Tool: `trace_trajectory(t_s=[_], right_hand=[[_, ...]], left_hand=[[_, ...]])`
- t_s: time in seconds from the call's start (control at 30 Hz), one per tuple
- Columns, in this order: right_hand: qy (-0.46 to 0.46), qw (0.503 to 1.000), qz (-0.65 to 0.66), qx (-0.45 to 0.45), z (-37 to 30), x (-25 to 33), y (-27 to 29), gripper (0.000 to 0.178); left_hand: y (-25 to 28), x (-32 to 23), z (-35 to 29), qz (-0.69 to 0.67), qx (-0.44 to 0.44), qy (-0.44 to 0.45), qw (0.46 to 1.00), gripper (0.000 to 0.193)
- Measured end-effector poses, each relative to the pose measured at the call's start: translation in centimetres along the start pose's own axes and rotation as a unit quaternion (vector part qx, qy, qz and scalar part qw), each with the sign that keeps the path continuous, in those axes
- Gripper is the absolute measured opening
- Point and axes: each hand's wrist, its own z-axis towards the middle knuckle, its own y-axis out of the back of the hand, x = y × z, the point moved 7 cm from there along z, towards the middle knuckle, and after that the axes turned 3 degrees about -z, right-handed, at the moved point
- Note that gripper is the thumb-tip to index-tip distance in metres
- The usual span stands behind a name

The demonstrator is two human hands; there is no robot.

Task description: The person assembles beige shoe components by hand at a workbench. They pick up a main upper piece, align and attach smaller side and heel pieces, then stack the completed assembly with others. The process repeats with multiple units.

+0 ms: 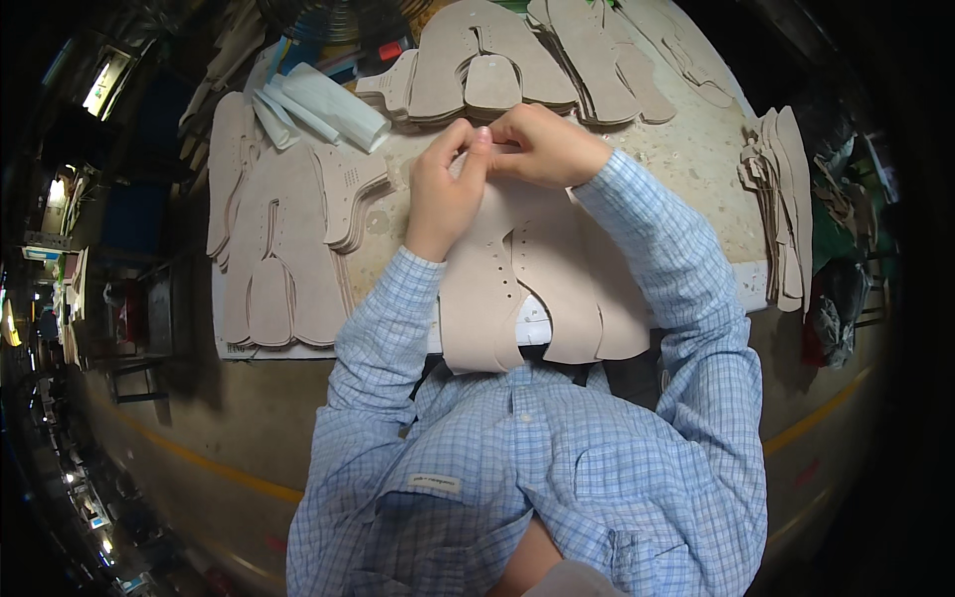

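Note:
A beige cut leather piece (pixel 567 239) lies before me, with a row of small punched holes and a curved cutout; its lower end overhangs the table's near edge. Both my hands meet at its far end. My left hand (pixel 450 189) is closed there, thumb pointing up and fingers curled at the leather's edge. Pressed close beside it, my right hand (pixel 547 147) pinches the same end. The fingertips cover the spot they grip, so its detail is hidden.
Stacks of similar leather pieces lie at the left (pixel 323 214) and far side (pixel 507 50) of the table (pixel 686 164). Rolled pale sheets (pixel 333 104) rest at the far left. Another leather stack (pixel 786 209) hangs by the right edge. A round wire-guarded object (pixel 343 18) stands beyond.

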Motion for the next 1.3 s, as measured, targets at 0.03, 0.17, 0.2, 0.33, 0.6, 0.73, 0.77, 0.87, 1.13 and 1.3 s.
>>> trace_trajectory(t_s=[0.03, 0.17, 0.2, 0.33, 0.6, 0.73, 0.77, 0.87, 1.13, 1.3], right_hand=[[-0.004, 1.000, 0.029, 0.010, 0.3, -0.2, -0.3, 0.036], [-0.023, 0.987, 0.152, 0.037, 1.0, -0.6, -1.6, 0.038], [-0.057, 0.982, 0.174, 0.049, 0.8, -0.9, -2.0, 0.039], [-0.151, 0.980, 0.111, 0.064, -0.9, -1.1, -1.9, 0.054], [-0.173, 0.945, 0.263, 0.092, -5.8, 0.1, -3.9, 0.067], [-0.134, 0.922, 0.350, 0.099, -8.3, 0.6, -5.5, 0.044], [-0.143, 0.927, 0.333, 0.095, -8.9, 0.5, -5.6, 0.042], [-0.132, 0.922, 0.347, 0.107, -11.1, 1.1, -5.7, 0.038], [-0.110, 0.927, 0.302, 0.194, -16.0, 2.7, -6.1, 0.034], [-0.076, 0.894, 0.399, 0.191, -19.0, 3.6, -6.2, 0.037]], left_hand=[[0.3, 0.3, 0.2, -0.019, -0.007, 0.009, 1.000, 0.026], [0.8, 1.6, 0.3, -0.091, -0.022, 0.052, 0.994, 0.027], [1.1, 1.8, 0.3, -0.097, -0.035, 0.054, 0.993, 0.027], [1.7, 2.2, 0.5, -0.089, -0.083, 0.059, 0.991, 0.028], [2.3, 3.4, 0.9, -0.100, -0.103, 0.065, 0.988, 0.028], [2.5, 4.0, 1.0, -0.103, -0.098, 0.075, 0.987, 0.028], [2.6, 4.2, 1.0, -0.103, -0.102, 0.082, 0.986, 0.028], [2.5, 4.3, 1.0, -0.114, -0.097, 0.085, 0.985, 0.028], [2.8, 5.3, 1.4, -0.105, -0.114, 0.100, 0.983, 0.030], [3.2, 6.0, 1.7, -0.101, -0.118, 0.091, 0.984, 0.030]])
